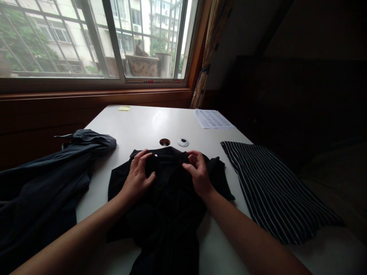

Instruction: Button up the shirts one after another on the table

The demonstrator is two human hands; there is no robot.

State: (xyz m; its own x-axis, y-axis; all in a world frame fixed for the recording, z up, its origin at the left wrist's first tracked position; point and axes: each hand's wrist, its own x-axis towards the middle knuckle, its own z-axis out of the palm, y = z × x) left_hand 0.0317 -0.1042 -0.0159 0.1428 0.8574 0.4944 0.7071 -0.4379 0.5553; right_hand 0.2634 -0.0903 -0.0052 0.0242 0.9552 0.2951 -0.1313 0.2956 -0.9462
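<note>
both hands (138,175) met at a black garment's (168,206) collar (172,151)

head view: the black garment lay on the white table (140,124), between the forearms. the left hand (138,175) rested its fingers on the collar, the thumb spread well apart from them; the right hand (198,171) touched the collar's other side, though whether its thumb and fingers clamped the fabric could not be told. this contact at two sides probably served to keep the collar spread evenly. dark clothing (51,187) and a striped cloth (275,191) lay left and right, presumably set apart to avoid tangling.
</note>
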